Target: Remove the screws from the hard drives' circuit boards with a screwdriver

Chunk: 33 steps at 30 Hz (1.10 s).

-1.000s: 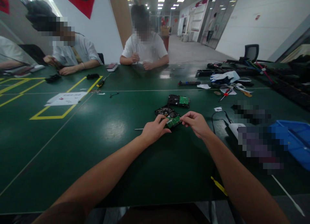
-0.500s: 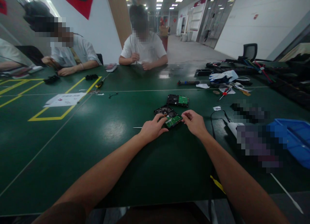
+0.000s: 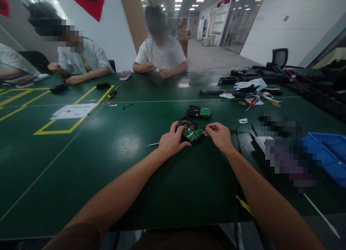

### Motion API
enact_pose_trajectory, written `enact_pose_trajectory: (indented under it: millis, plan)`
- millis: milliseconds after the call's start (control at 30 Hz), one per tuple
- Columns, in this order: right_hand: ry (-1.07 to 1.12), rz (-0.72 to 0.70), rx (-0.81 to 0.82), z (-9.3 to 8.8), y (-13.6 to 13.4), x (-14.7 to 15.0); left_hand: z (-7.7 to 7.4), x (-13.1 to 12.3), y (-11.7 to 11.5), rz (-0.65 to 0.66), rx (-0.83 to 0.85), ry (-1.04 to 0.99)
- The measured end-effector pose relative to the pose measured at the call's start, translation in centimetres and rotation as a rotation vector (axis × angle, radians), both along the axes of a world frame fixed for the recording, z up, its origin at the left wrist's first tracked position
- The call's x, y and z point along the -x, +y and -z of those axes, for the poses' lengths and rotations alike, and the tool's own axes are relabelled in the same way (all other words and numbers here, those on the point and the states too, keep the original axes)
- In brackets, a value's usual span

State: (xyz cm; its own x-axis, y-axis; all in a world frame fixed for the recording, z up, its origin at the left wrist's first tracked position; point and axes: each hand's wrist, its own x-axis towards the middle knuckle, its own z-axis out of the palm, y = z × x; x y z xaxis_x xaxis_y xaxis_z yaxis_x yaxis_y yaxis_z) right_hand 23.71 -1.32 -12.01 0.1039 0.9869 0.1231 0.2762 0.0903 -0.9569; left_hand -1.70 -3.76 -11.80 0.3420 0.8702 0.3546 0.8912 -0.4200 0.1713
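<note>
A hard drive (image 3: 191, 133) with a green circuit board lies tilted on the table in front of me. My left hand (image 3: 172, 140) grips its left side, fingers on the far edge and thumb along the near edge. At the drive's right corner, the fingertips of my right hand (image 3: 218, 134) are pinched together; whatever they hold is too small to make out. Just beyond lies a second hard drive (image 3: 199, 112), also with a green board. A thin metal shaft (image 3: 153, 144) sticks out from under my left hand, the rest of it hidden.
On the right are a blue bin (image 3: 324, 152), a white cabled device (image 3: 263, 143), a red screwdriver (image 3: 252, 104) and white gloves (image 3: 250, 84). A paper sheet (image 3: 72, 111) lies left, near a yellow-black screwdriver (image 3: 113, 92). Two people (image 3: 160, 55) sit opposite, another partly at far left.
My left hand has shifted slightly right, its fingers now around the drive's left side rather than over its board. The pinched right hand has moved slightly right. The metal shaft has tilted a little.
</note>
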Motion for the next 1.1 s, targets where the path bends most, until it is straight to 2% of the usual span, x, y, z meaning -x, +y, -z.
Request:
enact_pose_trajectory:
  millis: [133, 200, 300, 367, 567, 733, 900, 1100]
  plan:
    - [-0.020, -0.014, -0.001, -0.1, -0.1, -0.1, 0.2, 0.3, 0.5, -0.045, -0.004, -0.015]
    - [-0.116, -0.033, -0.041, -0.4, -0.3, 0.0, 0.1, 0.7, 0.9, -0.081, 0.005, -0.022]
    - [-0.323, -0.055, -0.149, -1.0, -0.6, 0.1, -0.2, 1.0, 1.4, -0.075, 0.050, -0.007]
    - [-0.380, -0.073, -0.187, -1.2, -0.8, 0.2, -0.4, 1.1, 1.4, -0.059, 0.075, 0.003]
    - [-0.418, -0.134, -0.168, -0.7, -1.1, 0.9, -0.4, 0.8, 1.2, -0.037, 0.052, -0.019]
    - [-0.436, -0.162, -0.175, -0.7, -1.5, 1.9, -1.5, 0.2, 0.4, -0.093, 0.200, 0.115]
    - [-0.441, -0.154, -0.180, -0.7, -1.7, 2.4, -2.4, -0.1, -0.4, 0.001, 0.198, 0.214]
    - [-0.453, -0.156, -0.157, -0.8, -1.9, 2.5, -2.3, 0.2, -0.2, 0.035, 0.171, 0.207]
